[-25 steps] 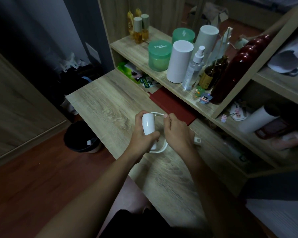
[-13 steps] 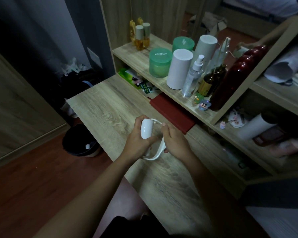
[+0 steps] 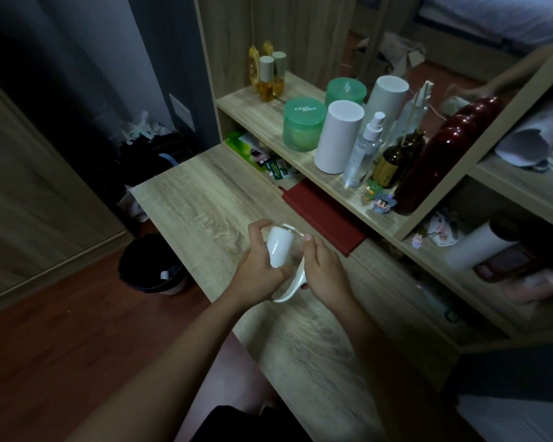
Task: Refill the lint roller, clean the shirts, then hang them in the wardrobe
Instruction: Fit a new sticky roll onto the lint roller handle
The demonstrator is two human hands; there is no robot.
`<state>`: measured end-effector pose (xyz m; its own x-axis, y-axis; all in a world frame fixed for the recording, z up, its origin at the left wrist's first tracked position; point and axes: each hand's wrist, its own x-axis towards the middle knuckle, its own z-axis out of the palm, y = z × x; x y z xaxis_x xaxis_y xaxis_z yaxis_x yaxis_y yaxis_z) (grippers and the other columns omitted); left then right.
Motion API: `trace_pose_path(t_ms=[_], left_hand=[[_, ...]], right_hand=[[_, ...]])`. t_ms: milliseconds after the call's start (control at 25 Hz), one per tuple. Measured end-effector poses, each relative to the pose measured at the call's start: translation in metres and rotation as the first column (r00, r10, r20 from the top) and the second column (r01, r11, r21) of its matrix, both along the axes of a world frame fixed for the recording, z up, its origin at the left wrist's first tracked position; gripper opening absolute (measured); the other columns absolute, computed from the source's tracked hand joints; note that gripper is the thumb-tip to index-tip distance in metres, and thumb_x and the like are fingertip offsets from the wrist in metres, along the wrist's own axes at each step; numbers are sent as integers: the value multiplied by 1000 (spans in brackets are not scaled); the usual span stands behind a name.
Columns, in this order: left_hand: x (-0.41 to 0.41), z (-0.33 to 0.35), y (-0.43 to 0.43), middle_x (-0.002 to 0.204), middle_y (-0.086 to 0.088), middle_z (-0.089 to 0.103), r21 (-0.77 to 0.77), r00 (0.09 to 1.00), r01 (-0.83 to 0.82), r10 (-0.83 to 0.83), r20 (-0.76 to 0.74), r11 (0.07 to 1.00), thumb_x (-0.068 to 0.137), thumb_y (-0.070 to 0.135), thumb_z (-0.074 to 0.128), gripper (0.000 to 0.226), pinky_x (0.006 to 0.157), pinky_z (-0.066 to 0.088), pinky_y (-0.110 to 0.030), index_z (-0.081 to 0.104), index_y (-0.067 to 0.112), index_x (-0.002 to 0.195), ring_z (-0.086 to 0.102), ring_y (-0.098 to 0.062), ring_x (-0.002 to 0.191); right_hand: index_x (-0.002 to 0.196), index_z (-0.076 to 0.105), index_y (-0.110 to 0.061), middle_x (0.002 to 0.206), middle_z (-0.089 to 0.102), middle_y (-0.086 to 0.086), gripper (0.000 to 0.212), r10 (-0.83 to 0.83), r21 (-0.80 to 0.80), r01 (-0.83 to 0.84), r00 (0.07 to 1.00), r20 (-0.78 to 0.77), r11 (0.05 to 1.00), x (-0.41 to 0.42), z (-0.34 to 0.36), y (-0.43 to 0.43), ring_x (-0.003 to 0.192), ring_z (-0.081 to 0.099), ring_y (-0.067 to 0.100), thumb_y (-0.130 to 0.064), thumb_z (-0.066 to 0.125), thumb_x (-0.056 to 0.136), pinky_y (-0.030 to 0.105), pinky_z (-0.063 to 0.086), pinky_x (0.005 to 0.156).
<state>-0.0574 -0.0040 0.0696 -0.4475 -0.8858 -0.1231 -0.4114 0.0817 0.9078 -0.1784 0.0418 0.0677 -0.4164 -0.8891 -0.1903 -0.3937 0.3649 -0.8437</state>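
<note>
Over the wooden desk (image 3: 189, 202) I hold a white lint roller. My left hand (image 3: 259, 269) is wrapped around its white roll (image 3: 278, 247), which points up and away from me. My right hand (image 3: 324, 272) grips the curved white handle (image 3: 292, 287) just beside the roll, with a fingertip near the roll's top end. The lower part of the handle curls out below both hands. No shirts or wardrobe interior are visible.
A shelf (image 3: 268, 122) at the back holds green jars (image 3: 302, 127), white cylinders (image 3: 337, 137), a spray bottle (image 3: 363, 151) and dark bottles. A red book (image 3: 324, 215) lies under it. A black bin (image 3: 152, 266) stands on the floor left of the desk.
Both hands with the roller have shifted slightly toward me and down over the desk. The roll has tilted, and more of the curved handle shows below my hands.
</note>
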Motion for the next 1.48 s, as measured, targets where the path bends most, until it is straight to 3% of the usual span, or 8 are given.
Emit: trace_pose_path(t_ms=[200,320,560,800,960,1200,1360,1480], left_hand=[[9,4,-5,82,6,51,-117,988,-15,33,149,993,76,20,69,46,51,38,-24,32,13,102,54,-8,67],[17,7,-11,78,2,57,-174,977,53,-15,213,983,69,31,65,44,50,38,-26,34,20,100,57,-16,64],[21,18,-18,69,-4,51,-327,938,212,-98,332,921,70,22,66,41,51,37,-32,37,18,100,53,-25,57],[13,55,-29,64,-6,46,-495,882,383,-147,449,780,70,24,61,40,49,33,-34,38,16,102,49,-30,55],[11,82,-40,91,-1,53,-533,831,499,-204,518,683,68,29,70,59,63,46,-34,47,21,122,54,-23,78],[13,104,-34,106,-2,58,-532,898,430,-287,333,729,70,28,78,60,69,45,-28,49,14,121,56,-17,92],[18,118,-36,98,9,57,-433,904,427,-356,238,794,75,41,73,40,67,46,-22,55,21,106,56,-3,87],[20,125,-39,102,7,52,-473,892,446,-334,304,760,70,49,73,53,73,40,-15,59,26,116,50,-3,90]], right_hand=[[90,48,-34,75,62,0,29,206,34,-208,978,37,978,-8,-6,18,68,61,9,-42,21,99,26,50,64],[110,50,-37,99,68,2,33,242,-33,-244,969,-56,969,-2,-25,31,91,64,14,-47,22,97,42,52,84],[120,43,-41,105,68,-5,47,212,-106,-219,974,-76,970,10,-33,33,97,64,9,-64,15,90,45,52,85],[120,38,-49,104,55,-29,27,175,-248,-139,976,132,959,18,-5,30,96,55,-15,-35,28,100,30,48,90],[106,53,-25,79,57,-24,47,201,-319,-153,972,122,935,29,-1,40,68,53,-6,-62,34,86,20,42,73],[96,56,-16,70,62,-9,41,85,-497,-72,996,3,865,32,8,45,68,60,1,-50,36,86,18,43,61],[77,44,-32,69,59,-27,16,-4,-577,-32,998,-61,816,36,25,44,61,54,-11,-43,37,86,3,32,55],[78,41,-36,74,58,-35,10,-5,-608,-23,999,-45,794,40,33,43,64,53,-15,-40,37,87,1,33,56]])
